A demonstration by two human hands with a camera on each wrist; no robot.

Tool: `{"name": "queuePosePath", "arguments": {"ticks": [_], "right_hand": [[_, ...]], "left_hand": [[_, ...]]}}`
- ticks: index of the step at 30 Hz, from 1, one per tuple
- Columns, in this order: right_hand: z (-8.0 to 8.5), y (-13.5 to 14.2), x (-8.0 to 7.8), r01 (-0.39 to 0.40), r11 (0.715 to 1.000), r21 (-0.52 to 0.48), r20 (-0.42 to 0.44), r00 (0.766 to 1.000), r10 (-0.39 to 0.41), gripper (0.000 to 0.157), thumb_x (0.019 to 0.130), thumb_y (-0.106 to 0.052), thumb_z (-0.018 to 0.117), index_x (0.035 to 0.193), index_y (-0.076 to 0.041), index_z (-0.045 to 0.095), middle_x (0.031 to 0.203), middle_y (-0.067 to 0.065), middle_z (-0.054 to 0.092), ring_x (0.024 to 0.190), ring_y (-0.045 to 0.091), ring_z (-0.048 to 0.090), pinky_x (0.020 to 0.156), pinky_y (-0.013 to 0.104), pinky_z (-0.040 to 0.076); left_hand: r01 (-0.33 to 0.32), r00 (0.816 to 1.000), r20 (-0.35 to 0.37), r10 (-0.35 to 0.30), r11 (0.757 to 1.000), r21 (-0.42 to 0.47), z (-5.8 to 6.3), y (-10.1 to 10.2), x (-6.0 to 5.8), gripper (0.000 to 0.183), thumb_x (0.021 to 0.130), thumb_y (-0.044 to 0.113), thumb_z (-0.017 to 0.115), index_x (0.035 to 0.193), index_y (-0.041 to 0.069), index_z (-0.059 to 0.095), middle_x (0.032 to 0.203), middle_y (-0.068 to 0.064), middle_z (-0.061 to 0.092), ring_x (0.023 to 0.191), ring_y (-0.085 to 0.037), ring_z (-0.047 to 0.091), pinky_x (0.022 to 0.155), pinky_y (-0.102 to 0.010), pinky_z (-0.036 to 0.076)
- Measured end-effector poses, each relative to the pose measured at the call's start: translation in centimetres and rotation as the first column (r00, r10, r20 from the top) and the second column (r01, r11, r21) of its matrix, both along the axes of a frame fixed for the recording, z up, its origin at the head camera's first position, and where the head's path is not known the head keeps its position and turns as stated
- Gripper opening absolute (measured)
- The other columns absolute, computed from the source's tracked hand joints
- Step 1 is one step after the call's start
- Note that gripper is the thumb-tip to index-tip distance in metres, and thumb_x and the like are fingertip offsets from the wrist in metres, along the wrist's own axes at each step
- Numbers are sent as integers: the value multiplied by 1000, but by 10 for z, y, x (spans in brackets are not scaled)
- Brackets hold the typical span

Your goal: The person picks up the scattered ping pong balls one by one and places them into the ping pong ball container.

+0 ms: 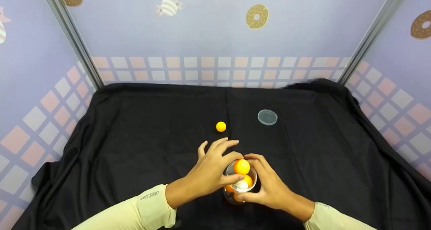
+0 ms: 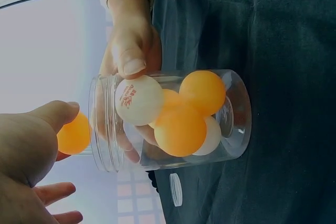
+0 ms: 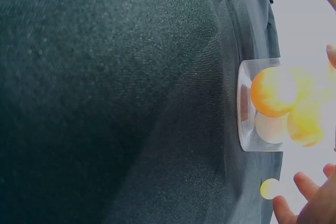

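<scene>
Between thumb and index finger, my left hand (image 1: 212, 169) pinches an orange table tennis ball (image 1: 242, 166) right at the mouth of a clear plastic jar (image 2: 239, 124). Its other fingers are spread away from the ball. My right hand (image 1: 271, 186) grips the jar near its rim, thumb on one side and fingers round the other. The jar stands upright on the black cloth. Inside it, the left wrist view shows several orange balls (image 2: 180, 129) and two white ones, the upper white ball (image 2: 139, 99) bearing red print. Glare washes out part of the jar in the right wrist view.
A loose orange ball (image 1: 221, 126) lies on the black cloth (image 1: 161, 129) beyond my left hand. Farther back to the right lies a clear round lid (image 1: 267, 117). Patterned panels (image 1: 208, 31) enclose the table at the back and both sides.
</scene>
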State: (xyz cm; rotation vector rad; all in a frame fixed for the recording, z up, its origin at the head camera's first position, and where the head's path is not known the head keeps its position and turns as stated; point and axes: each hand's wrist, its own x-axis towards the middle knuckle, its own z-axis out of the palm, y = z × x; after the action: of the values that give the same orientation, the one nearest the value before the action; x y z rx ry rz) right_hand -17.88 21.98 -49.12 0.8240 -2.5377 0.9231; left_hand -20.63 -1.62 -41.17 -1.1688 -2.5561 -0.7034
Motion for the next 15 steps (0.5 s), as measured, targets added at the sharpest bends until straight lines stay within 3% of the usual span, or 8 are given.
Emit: {"name": "queuePosePath", "arguments": {"ticks": [6, 15], "right_hand": [[0, 0, 0, 0, 1000, -5, 14, 1000, 0, 86, 72, -61, 86, 143, -34, 46, 148, -6, 42, 130, 11, 51, 102, 37, 53], [1, 0, 0, -10, 1000, -2, -21, 1000, 10, 87, 71, -61, 86, 142, -29, 48, 148, -5, 42, 130, 12, 52, 102, 36, 52]], "left_hand": [[-3, 1000, -5, 3, 1000, 0, 0, 0, 1, 39, 88, 49, 77, 121, 29, 68, 155, -1, 50, 147, -29, 39, 104, -77, 28], [-8, 1000, -13, 8, 1000, 10, 0, 0, 1, 38, 87, 47, 78, 119, 29, 69, 154, 0, 50, 147, -28, 39, 106, -76, 27]]}}
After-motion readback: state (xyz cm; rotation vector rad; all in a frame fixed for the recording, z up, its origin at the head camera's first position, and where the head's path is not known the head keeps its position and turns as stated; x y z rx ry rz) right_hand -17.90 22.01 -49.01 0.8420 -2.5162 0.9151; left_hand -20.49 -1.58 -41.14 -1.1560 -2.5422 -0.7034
